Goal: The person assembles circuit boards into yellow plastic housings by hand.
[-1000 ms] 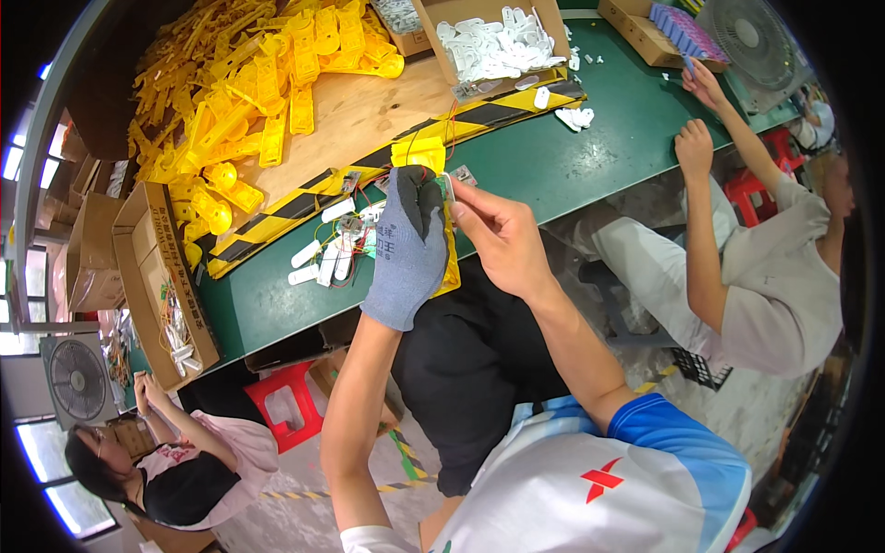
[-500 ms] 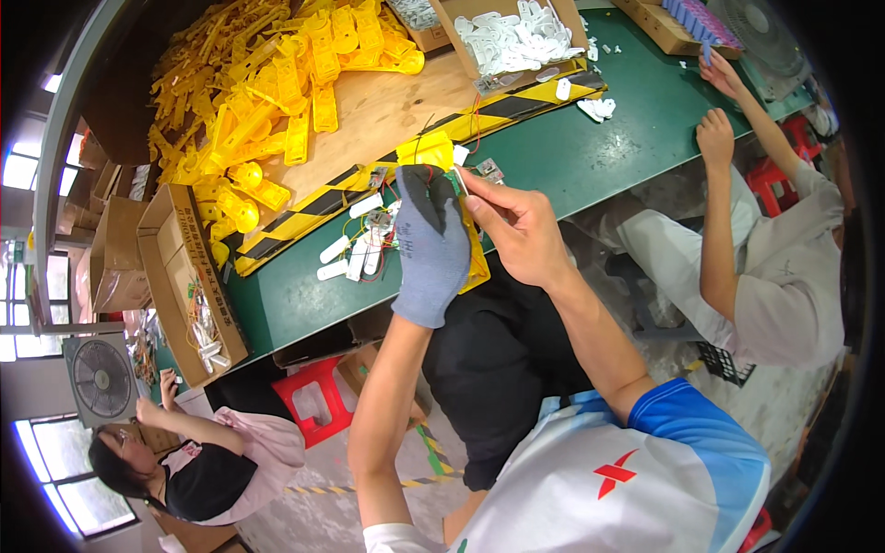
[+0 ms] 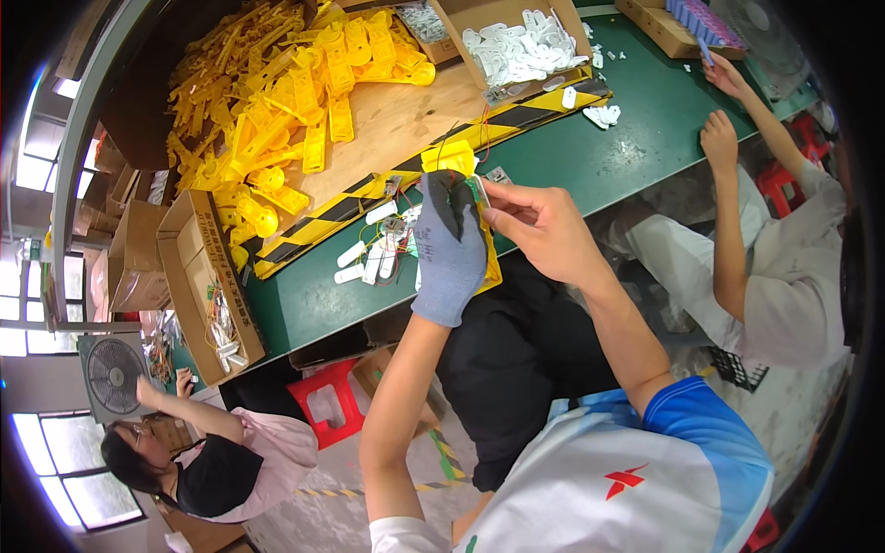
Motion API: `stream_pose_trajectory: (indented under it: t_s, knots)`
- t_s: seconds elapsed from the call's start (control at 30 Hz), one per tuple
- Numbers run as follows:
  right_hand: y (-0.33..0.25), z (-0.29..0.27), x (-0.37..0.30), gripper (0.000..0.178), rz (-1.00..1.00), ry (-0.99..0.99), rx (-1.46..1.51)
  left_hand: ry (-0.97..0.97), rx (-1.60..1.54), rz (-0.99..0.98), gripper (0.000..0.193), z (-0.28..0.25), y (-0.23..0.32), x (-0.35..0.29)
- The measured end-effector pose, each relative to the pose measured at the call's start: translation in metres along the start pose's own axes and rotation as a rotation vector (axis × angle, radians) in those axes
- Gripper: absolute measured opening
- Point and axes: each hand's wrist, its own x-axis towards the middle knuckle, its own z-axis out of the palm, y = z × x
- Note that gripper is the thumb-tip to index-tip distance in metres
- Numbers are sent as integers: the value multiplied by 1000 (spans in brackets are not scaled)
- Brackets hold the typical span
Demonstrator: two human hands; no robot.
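The left hand (image 3: 450, 244), in a grey-blue knitted glove with a dark palm, curls around a long yellow plastic housing (image 3: 492, 267) at the near edge of the green tabletop (image 3: 318, 300), hiding much of it. The bare right hand (image 3: 550, 230), its forearm slanting up and leftward, pinches a small pale piece (image 3: 480, 190) between thumb and forefinger against the housing's upper part. Elongated white plastic parts (image 3: 372, 262) tangled with thin wires lie just left of the glove; beyond, a black-and-yellow striped edge (image 3: 318, 227) fronts a heap of yellow plastic parts (image 3: 313, 101).

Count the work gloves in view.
1: the blue-grey glove on the left hand, which holds a yellow plastic piece. The right hand is bare. Others may be hidden.
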Motion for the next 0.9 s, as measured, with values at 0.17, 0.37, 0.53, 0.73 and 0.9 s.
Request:
stream_pose_trajectory:
  t_s: [0.17,0.37,0.53,0.73,0.9]
  knots:
    - [-8,-4,-4,42,-56,-10,-132,1,88,69,27,1,5,-1]
    - [-19,-3,-4,43,-202,-80,-675,-12,10,35,26,-3,4,-4]
    - [18,-7,4,45,-131,-93,-68,-43,-41,-5,26,-2,-4,-1]
    - [14,-1,-3,50,-127,-68,-28,-52,-2,2,26,-1,-1,0]
    - [16,-3,4,47,-295,-45,-80,14,-3,69,40,-1,3,6]
